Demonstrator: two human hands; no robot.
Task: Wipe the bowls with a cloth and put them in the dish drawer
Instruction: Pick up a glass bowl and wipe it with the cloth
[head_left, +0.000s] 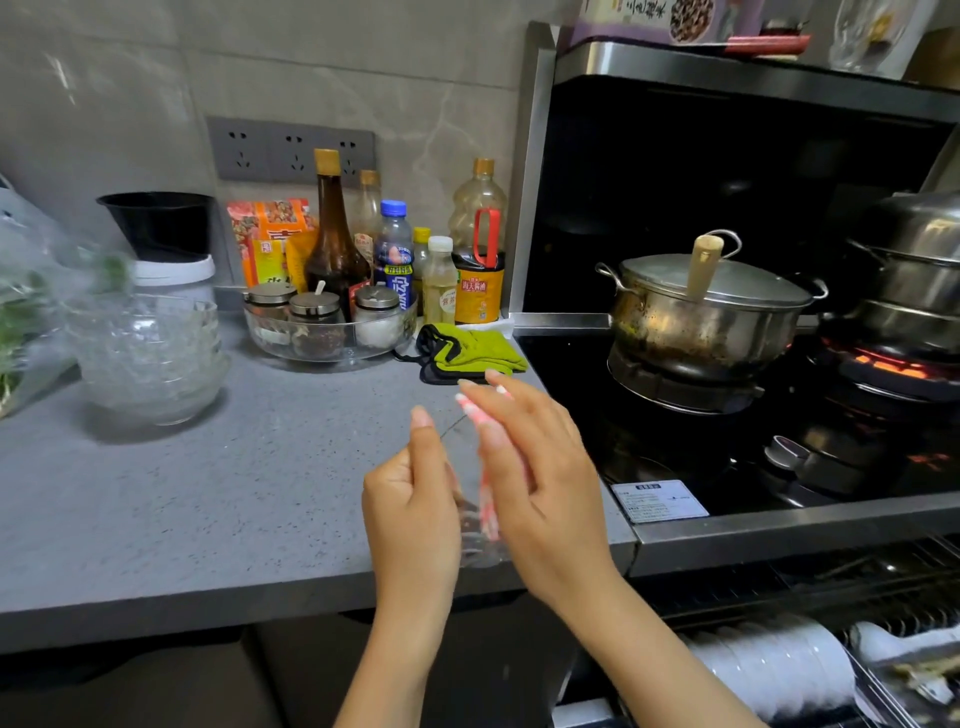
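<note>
My left hand (410, 499) grips a clear glass bowl (471, 535) by its rim, tipped on edge above the counter's front edge. My right hand (545, 467) presses a pink-and-white cloth (487, 499) against the bowl with its fingers nearly straight. A stack of several clear glass bowls (150, 353) stands on the grey counter (234, 493) at the left. At the lower right, under the stove, the dish drawer (883, 582) is pulled out, and white bowls (779, 670) stand in its wire rack.
A glass tray of spice jars (327, 327) and several bottles line the back wall. A green oven mitt (467, 353) lies beside the stove. A steel pot (706, 312) and a steamer (914, 270) sit on burners, the right one glowing.
</note>
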